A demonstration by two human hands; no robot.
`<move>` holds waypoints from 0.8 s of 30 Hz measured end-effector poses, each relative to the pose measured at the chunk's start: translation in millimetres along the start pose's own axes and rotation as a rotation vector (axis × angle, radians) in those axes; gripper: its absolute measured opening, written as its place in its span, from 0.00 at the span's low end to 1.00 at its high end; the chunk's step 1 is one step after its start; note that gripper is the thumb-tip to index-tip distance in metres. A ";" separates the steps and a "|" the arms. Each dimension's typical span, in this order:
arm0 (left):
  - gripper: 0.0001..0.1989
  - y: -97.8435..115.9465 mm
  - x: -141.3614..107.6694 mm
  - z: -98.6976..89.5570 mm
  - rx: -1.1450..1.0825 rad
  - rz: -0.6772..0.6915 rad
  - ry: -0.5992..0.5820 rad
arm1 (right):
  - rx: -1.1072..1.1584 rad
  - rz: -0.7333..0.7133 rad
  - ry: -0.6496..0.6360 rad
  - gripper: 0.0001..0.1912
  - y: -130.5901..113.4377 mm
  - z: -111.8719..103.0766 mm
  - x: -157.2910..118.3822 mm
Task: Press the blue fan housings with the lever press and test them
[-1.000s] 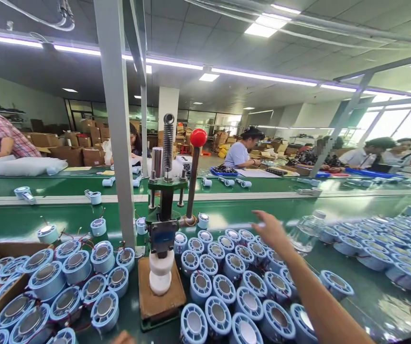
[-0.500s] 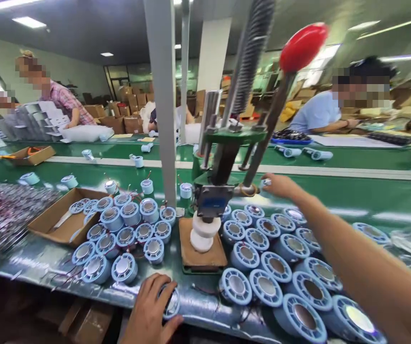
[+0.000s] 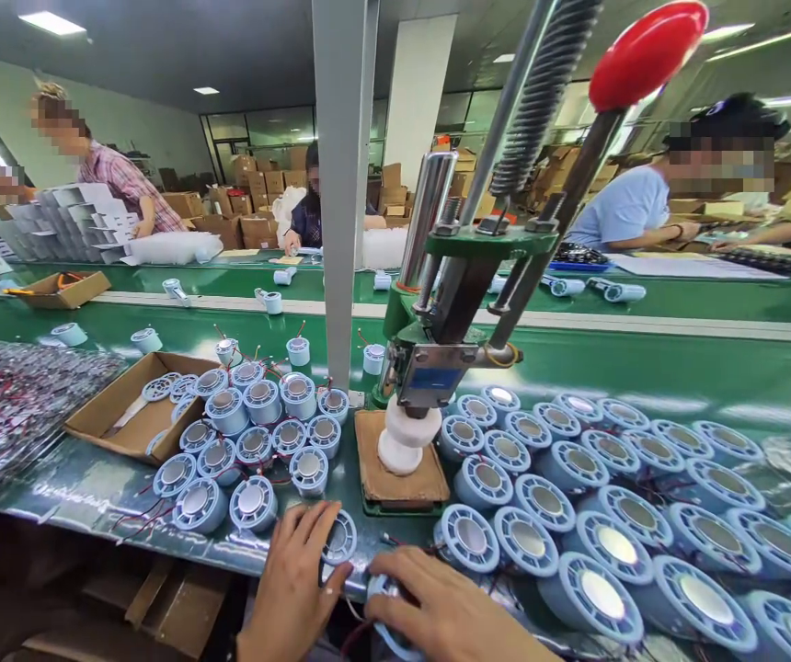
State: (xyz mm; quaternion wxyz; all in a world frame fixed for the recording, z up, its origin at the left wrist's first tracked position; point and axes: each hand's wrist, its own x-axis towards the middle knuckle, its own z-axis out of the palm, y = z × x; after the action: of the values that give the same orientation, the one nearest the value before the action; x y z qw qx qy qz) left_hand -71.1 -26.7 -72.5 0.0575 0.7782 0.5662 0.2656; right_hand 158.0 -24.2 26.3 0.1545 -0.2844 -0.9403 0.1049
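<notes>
— What do the parts by you look like?
— Left unit (image 3: pixel 344 537): round, pale blue, spoked rim, at the table's (image 3: pixel 92 483) near edge. Right unit (image 3: pixel 384 587): pale blue, mostly covered by you.
— And your pose?
— Left hand (image 3: pixel 295 579): back up, fingers and thumb gripping the left unit's side. Right hand (image 3: pixel 437 598): just beside, fingers curled over the right unit, grasping it.

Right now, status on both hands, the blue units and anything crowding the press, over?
Left hand around one blue unit. Right hand curled over another blue unit, mostly hidden. More blue units crowd both sides of the press.
</notes>
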 end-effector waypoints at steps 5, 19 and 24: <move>0.25 -2.9 1.9 -3.5 -0.072 -0.017 0.039 | 0.158 0.119 0.119 0.33 7.6 37.0 4.0; 0.38 38.9 21.9 -35.1 -0.190 0.118 -0.057 | 0.239 0.393 0.805 0.33 2.0 126.7 16.4; 0.36 45.2 23.6 -35.0 -0.268 -0.012 -0.097 | 0.175 0.406 0.845 0.30 1.1 130.7 15.4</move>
State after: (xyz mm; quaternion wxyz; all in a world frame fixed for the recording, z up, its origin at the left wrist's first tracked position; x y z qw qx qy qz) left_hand -44.2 -28.5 -16.8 0.1898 0.7721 0.5268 0.3005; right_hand 100.7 -28.8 -92.1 0.5233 -0.4663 -0.7080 0.0869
